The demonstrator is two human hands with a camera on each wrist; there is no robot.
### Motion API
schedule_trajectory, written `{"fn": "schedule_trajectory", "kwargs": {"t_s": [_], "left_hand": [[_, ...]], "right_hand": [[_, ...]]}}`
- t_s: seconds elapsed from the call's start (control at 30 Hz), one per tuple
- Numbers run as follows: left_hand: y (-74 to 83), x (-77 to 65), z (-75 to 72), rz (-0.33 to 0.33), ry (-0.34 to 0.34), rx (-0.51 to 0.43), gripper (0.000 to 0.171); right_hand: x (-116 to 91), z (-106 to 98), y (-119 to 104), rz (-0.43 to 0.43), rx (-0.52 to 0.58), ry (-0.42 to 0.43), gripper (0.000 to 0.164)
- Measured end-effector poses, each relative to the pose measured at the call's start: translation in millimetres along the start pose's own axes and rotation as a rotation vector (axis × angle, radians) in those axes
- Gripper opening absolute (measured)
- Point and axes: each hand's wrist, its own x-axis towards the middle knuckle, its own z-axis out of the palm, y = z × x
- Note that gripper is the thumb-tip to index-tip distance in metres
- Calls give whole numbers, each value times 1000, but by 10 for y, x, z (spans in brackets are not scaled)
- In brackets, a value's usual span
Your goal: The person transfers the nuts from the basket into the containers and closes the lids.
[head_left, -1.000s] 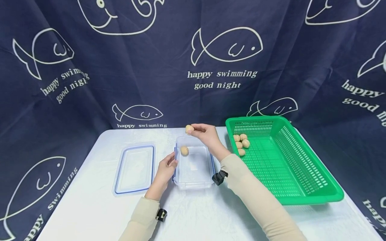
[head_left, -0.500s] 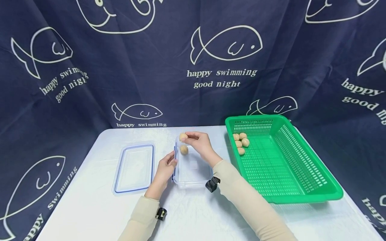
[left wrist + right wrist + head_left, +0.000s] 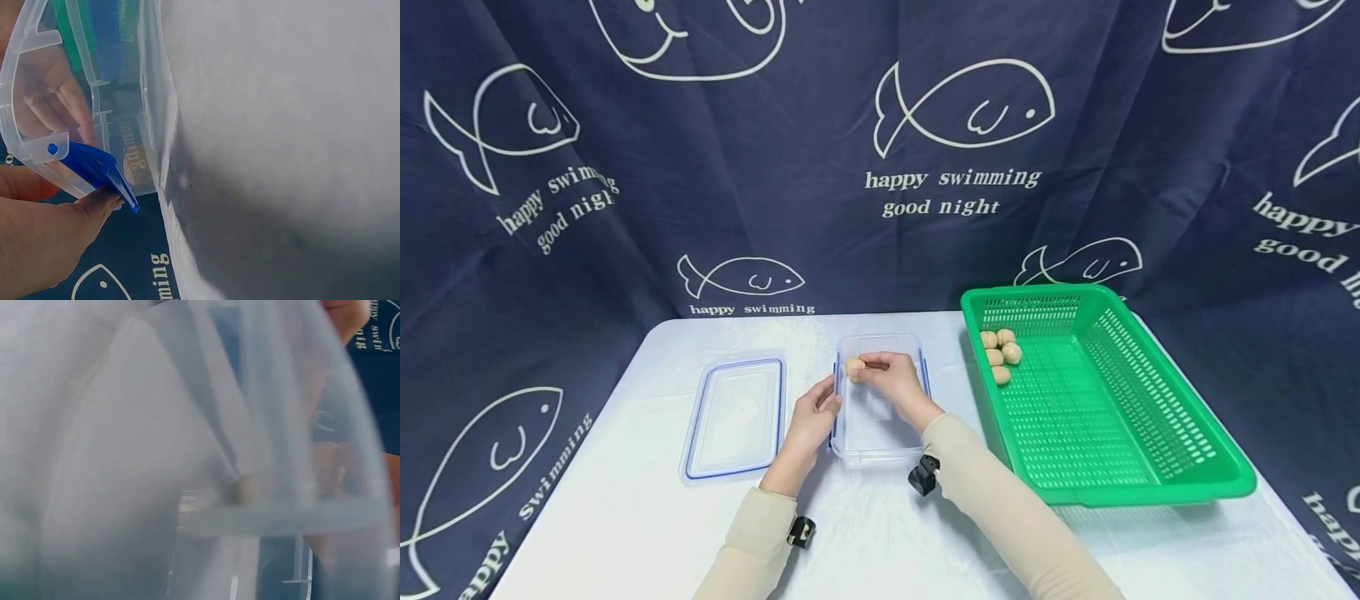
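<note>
Head: right hand point(image 3: 891, 379) pinches a walnut point(image 3: 854, 368) inside the clear box point(image 3: 880, 457); a loose release could let it roll. Left wrist: left hand's point(image 3: 47, 240) fingers, fairly straight, touch the blue clip point(image 3: 100, 170); uneven pressure might shift the box. Right wrist: blurred; cannot tell finger state; wrist could snag the wall.

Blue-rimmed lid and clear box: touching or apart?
Apart. The head view shows a strip of white tabletop between the lid and the clear box.
</note>
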Motion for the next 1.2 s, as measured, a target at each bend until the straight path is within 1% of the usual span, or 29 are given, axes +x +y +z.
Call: {"fn": "schedule_trajectory", "kwargs": {"t_s": [0.1,0.37,0.6,0.73,0.9,1.07,1.2], "left_hand": [[0,-1,-2,0,1,-4,46],[6,1,4,9,-4,-5,45],[0,-3,0,5,-5,-10,46],[-1,-10,-4,2,-4,-9,46],[1,-13,1,0,-1,-8,46],[-8,-6,2,7,2,-17,46],[-10,-7,-3,11,4,-14,45]], "right_hand": [[5,14,60,6,-13,-3,32],[29,36,220,32,-88,0,34],[37,47,293,24,-108,-36,31],[28,47,295,34,-143,-55,30],[26,35,274,32,-169,-46,31],[48,18,218,25,-147,-30,31],[54,5,115,20,-114,-17,31]]}}
